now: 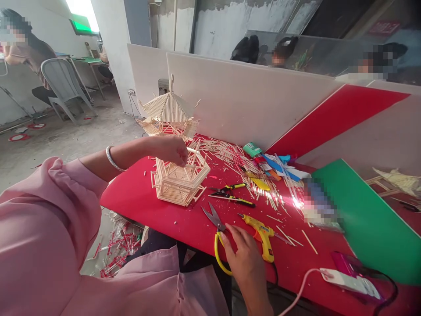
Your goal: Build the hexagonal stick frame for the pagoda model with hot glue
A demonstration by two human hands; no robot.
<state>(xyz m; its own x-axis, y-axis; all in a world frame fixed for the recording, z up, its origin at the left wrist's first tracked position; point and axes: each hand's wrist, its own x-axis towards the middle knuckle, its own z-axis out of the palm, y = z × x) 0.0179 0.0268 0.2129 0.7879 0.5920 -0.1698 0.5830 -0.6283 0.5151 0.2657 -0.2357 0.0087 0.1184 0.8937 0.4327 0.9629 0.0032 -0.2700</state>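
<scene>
My left hand (174,151), a bracelet at its wrist, is curled closed above a hexagonal stick frame (179,188) built from thin pale sticks. Whatever its fingers pinch, if anything, is hidden. Behind it stands a stick pagoda (169,107) with a pointed roof, partly covered by my forearm. At the table's front edge, my right hand (243,250) grips yellow-handled scissors (219,224), their blades apart and pointing toward the frame. A yellow glue gun (263,235) lies just right of that hand. Black-and-yellow pliers (232,195) rest between the frame and the scissors.
Loose sticks (223,151) are strewn across the red table (138,193). A green board (368,219) and a white power strip (350,283) with cords lie at the right. White panels (223,96) border the back. A person (29,52) sits far left near a chair (67,83).
</scene>
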